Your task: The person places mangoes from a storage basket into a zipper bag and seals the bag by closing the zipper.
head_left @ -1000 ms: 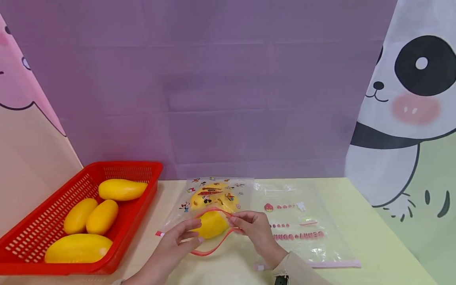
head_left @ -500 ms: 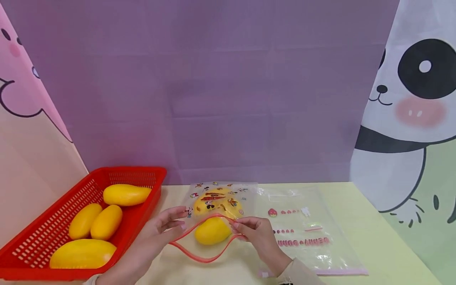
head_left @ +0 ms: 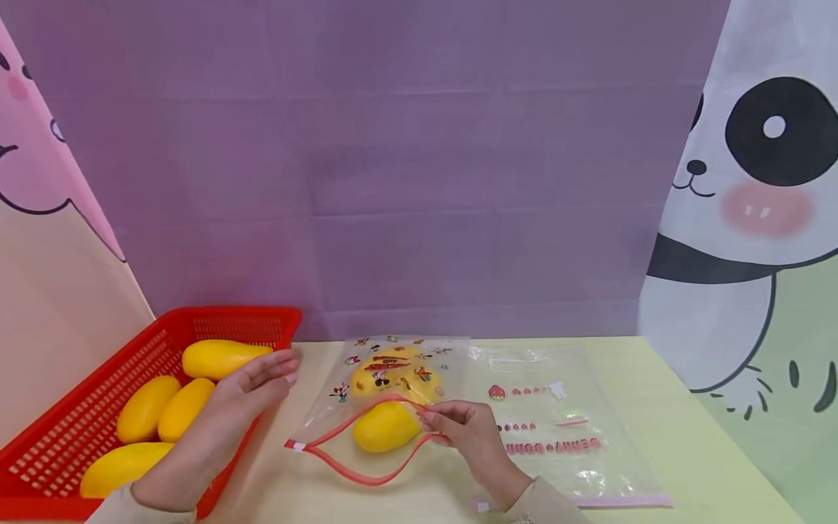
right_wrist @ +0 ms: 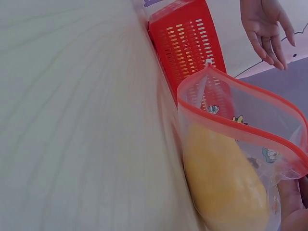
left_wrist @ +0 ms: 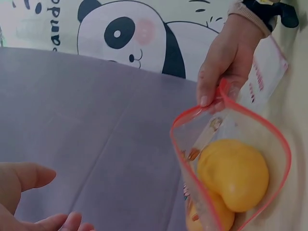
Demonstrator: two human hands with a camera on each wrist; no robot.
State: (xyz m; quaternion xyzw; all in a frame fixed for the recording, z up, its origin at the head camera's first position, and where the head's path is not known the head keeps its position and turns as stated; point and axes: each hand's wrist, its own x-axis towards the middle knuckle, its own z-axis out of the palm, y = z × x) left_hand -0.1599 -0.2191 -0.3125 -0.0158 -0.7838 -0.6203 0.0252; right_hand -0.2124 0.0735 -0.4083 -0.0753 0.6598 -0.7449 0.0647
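Observation:
A clear zip bag (head_left: 373,481) with a red rim and cartoon prints lies on the table, its mouth spread apart. Two yellow mangoes are inside: one near the mouth (head_left: 386,428), the other further back under the print (head_left: 396,370). My right hand (head_left: 470,439) pinches the right end of the red rim between thumb and fingers. Away from the bag, my left hand (head_left: 238,393) hovers over the right side of the red basket (head_left: 242,313), fingers loosely extended and holding nothing. Several more mangoes (head_left: 147,409) lie in that basket. In the left wrist view, the bag's mouth gapes around a mango (left_wrist: 236,173).
To the right, a second clear bag (head_left: 589,466) with pink lettering and a pink zip lies flat, partly behind my right forearm. A purple cloth (head_left: 406,182) hangs behind the table (head_left: 694,437). Cartoon-printed panels (head_left: 713,306) stand on both sides.
My left hand has let go of the bag's rim and moved left toward the basket. The bag's mouth has spread wider. My right hand keeps its pinch on the rim.

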